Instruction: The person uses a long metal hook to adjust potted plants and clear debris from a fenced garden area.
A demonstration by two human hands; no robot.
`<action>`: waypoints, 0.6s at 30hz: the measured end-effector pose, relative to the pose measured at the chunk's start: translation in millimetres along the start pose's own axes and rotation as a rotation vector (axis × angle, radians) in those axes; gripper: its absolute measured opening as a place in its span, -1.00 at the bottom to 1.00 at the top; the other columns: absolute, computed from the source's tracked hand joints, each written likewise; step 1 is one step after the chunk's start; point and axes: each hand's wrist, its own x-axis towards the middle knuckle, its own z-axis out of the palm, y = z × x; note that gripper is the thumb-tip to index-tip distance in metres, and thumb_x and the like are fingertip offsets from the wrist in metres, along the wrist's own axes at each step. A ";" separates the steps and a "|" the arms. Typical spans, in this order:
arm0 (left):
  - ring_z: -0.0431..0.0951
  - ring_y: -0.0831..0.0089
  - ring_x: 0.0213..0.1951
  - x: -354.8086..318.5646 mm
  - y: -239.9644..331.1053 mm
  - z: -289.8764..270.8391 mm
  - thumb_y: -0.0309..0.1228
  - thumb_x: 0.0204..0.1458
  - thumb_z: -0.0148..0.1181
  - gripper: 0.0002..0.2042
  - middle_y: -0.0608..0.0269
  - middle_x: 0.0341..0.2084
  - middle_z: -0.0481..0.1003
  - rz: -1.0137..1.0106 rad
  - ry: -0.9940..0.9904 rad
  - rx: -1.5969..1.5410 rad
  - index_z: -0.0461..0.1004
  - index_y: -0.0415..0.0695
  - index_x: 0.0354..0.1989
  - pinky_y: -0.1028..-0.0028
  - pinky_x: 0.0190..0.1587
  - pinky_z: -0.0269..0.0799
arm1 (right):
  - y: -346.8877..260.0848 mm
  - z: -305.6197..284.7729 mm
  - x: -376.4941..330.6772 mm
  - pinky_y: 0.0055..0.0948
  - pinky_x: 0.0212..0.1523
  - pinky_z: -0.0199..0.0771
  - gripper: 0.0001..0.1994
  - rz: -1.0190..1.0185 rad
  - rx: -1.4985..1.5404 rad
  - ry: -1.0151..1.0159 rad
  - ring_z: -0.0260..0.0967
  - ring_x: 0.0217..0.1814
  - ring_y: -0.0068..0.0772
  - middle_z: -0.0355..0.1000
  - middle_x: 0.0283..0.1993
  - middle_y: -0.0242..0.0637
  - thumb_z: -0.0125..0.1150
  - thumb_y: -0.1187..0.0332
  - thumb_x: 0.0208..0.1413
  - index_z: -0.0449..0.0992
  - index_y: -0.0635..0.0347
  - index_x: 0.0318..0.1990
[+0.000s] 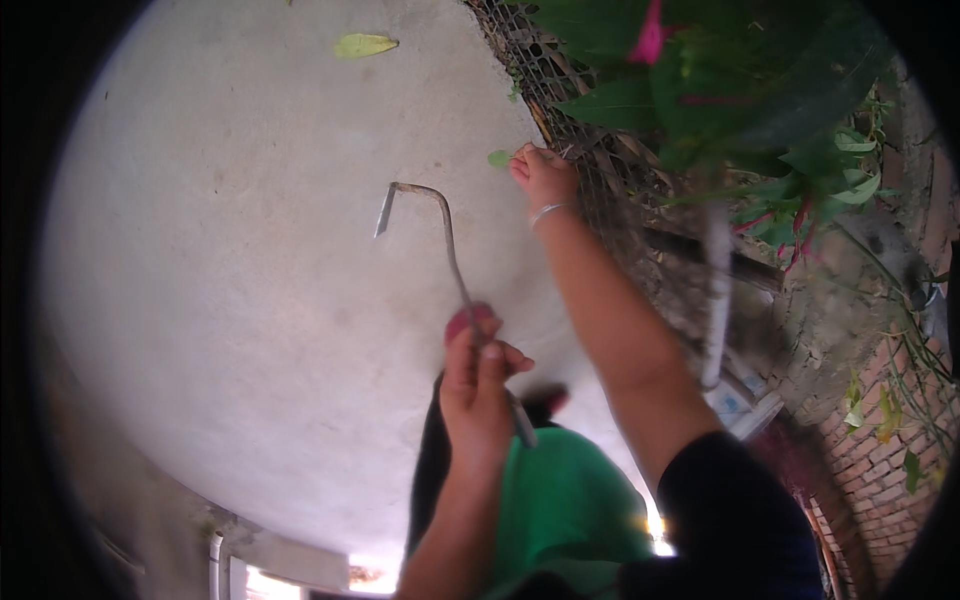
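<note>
My left hand (478, 385) is closed around the handle of a small hand hoe (450, 245), a thin bent metal rod. Its narrow blade (384, 212) angles down at the far end, above the pale concrete (250, 260). Stretched out farther ahead, my right hand (547, 178) is closed at the edge of the concrete, beside a wire mesh (560, 75). A small green leaf (499, 158) sticks out at its fingertips; the inside of the grip is hidden. A thin bracelet circles that wrist.
A leafy plant (700, 100) with pink flowers overhangs the mesh at the upper right, close to the camera. A yellowish fallen leaf (364, 45) lies on the concrete. To the right are a pale upright pole (717, 290) and brick paving (890, 460).
</note>
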 end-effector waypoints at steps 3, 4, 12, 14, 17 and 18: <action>0.41 0.59 -0.37 -2.8 -1.7 0.4 -0.46 0.18 -0.18 -0.78 0.30 -0.43 0.39 -0.006 -0.008 -0.005 0.27 -0.27 -0.06 0.55 -0.22 0.38 | -5.0 3.7 0.4 -0.41 -0.22 0.50 -0.86 0.110 0.116 0.023 0.44 -0.32 -0.36 0.41 -0.35 -0.22 0.04 0.43 0.06 0.39 0.34 -0.29; 0.41 0.59 -0.37 -3.6 -2.3 -0.2 -0.46 0.18 -0.18 -0.78 0.30 -0.42 0.39 -0.009 -0.008 -0.010 0.27 -0.27 -0.06 0.56 -0.22 0.38 | -7.6 8.6 4.6 -0.40 -0.21 0.50 -0.86 0.155 0.203 0.095 0.44 -0.31 -0.35 0.41 -0.34 -0.22 0.02 0.43 0.07 0.39 0.33 -0.27; 0.41 0.56 -0.37 -1.9 4.5 0.1 -0.46 0.18 -0.18 -0.78 0.29 -0.45 0.39 -0.006 0.016 0.036 0.28 -0.27 -0.07 0.54 -0.23 0.37 | -16.4 23.4 34.5 -0.42 -0.30 0.46 -0.86 0.146 0.164 -0.187 0.44 -0.32 -0.37 0.41 -0.34 -0.26 -0.03 0.44 0.11 0.40 0.26 -0.22; 0.40 0.56 -0.37 -1.8 2.5 -0.8 -0.46 0.18 -0.18 -0.78 0.30 -0.45 0.39 0.003 0.026 0.017 0.29 -0.26 -0.07 0.54 -0.23 0.37 | -22.7 26.6 14.8 -0.46 -0.35 0.44 -0.87 0.098 -0.080 -0.252 0.44 -0.36 -0.39 0.42 -0.37 -0.28 -0.04 0.46 0.10 0.40 0.25 -0.23; 0.39 0.57 -0.38 -3.9 7.3 1.8 -0.46 0.17 -0.17 -0.79 0.30 -0.45 0.39 0.010 0.000 0.021 0.29 -0.26 -0.07 0.55 -0.23 0.37 | -27.2 7.0 0.5 -0.48 -0.40 0.42 -0.85 0.068 -0.271 -0.132 0.44 -0.44 -0.39 0.43 -0.39 -0.28 -0.06 0.50 0.07 0.41 0.27 -0.23; 0.40 0.57 -0.38 -1.9 9.9 1.9 -0.47 0.17 -0.17 -0.79 0.30 -0.45 0.39 0.035 -0.010 0.030 0.29 -0.26 -0.07 0.56 -0.23 0.37 | -26.5 -4.0 -10.8 -0.47 -0.41 0.42 -0.84 0.094 -0.301 -0.102 0.44 -0.46 -0.39 0.43 -0.39 -0.26 -0.07 0.52 0.06 0.41 0.29 -0.23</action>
